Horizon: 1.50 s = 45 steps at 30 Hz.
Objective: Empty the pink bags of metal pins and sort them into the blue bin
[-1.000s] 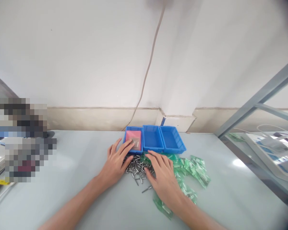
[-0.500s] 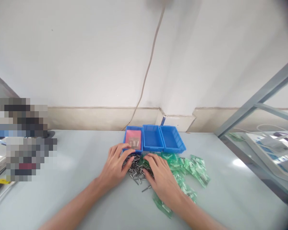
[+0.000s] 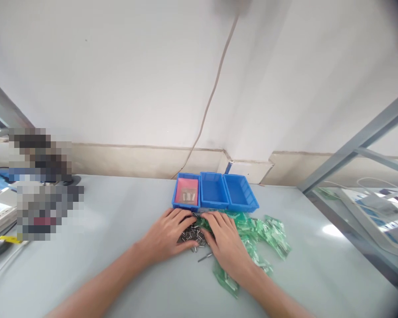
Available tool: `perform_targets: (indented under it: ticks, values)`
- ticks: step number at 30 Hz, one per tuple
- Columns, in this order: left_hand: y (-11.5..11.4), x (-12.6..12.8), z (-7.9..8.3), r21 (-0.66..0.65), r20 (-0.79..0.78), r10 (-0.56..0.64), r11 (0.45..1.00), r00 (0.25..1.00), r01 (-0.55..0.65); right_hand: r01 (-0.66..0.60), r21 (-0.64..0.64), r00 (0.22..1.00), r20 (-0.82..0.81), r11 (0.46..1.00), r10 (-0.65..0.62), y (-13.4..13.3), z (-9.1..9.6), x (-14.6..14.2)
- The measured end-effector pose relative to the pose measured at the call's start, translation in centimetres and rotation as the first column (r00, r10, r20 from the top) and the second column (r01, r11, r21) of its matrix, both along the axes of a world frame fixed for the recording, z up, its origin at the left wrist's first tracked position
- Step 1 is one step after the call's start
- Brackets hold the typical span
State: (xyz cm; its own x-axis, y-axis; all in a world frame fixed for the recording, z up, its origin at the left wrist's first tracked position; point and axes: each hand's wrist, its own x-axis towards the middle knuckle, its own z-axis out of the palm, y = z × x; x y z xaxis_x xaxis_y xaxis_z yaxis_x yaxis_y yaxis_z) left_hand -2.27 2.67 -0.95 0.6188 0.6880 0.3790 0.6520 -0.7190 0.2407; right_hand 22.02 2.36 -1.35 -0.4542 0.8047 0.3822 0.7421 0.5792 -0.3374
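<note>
On the tabletop [image 3: 112,212], near trays [image 3: 215,205] and packets [image 3: 273,233], left grip [image 3: 166,234] and right grip [image 3: 227,242] loosely cup pins [image 3: 191,234].

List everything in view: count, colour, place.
metal pieces: many, overlapping, silver and dark, heap between the hands
long thin piece: one, grey, near side of heap
trays: three, blue, row behind heap
sheet: one, pink, leftmost tray
small packet: one, clear, on sheet
bags: several, overlapping, green, around right hand
table: one, pale grey, under trays
wall: white, behind table
cable: one, beige, against wall
frame bars: several, grey, both sides
yellow item: one, far left
pixelated patch: left, contents unreadable
left hand: one, bare, left of heap
right hand: one, bare, right of heap
</note>
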Motion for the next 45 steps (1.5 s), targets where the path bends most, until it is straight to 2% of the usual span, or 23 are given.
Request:
perform_targets:
  ticks: [7, 18, 25, 28, 33, 40, 45]
  values:
    - [-0.2, 0.2, 0.0, -0.015, 0.016, 0.029, 0.999, 0.999, -0.028, 0.011, 0.062, 1.0, -0.003, 0.998, -0.011, 0.0, 0.1, 0.0]
    - [-0.4, 0.2, -0.3, 0.011, 0.048, 0.02, 1.0, 0.999, -0.02, -0.007, -0.027, 0.999, -0.045, 1.0, 0.006, 0.0, 1.1, 0.3]
    - [0.4, 0.7, 0.4, 0.046, -0.065, -0.052, 0.997, 0.997, 0.055, -0.143, -0.022, 0.976, 0.16, 0.989, 0.145, 0.9, 3.4, 0.8]
    - [0.9, 1.0, 0.6, 0.047, -0.087, -0.068, 0.996, 0.994, 0.072, -0.163, -0.017, 0.961, 0.223, 0.986, 0.163, 1.4, 3.9, 0.9]
    - [1.0, 1.0, -0.2, 0.044, -0.057, -0.067, 0.997, 0.996, 0.07, -0.161, 0.064, 0.966, 0.215, 0.985, 0.144, 1.9, 3.1, 1.4]
    - [0.9, 0.2, -0.7, -0.041, 0.028, -0.051, 0.998, 0.998, 0.052, -0.196, 0.043, 0.972, 0.137, 0.98, 0.189, 2.5, 1.9, 3.3]
    - [0.8, 0.0, -0.8, -0.088, 0.064, -0.052, 0.994, 0.997, 0.058, -0.173, 0.094, 0.968, 0.201, 0.98, 0.152, 2.3, 1.7, 3.0]
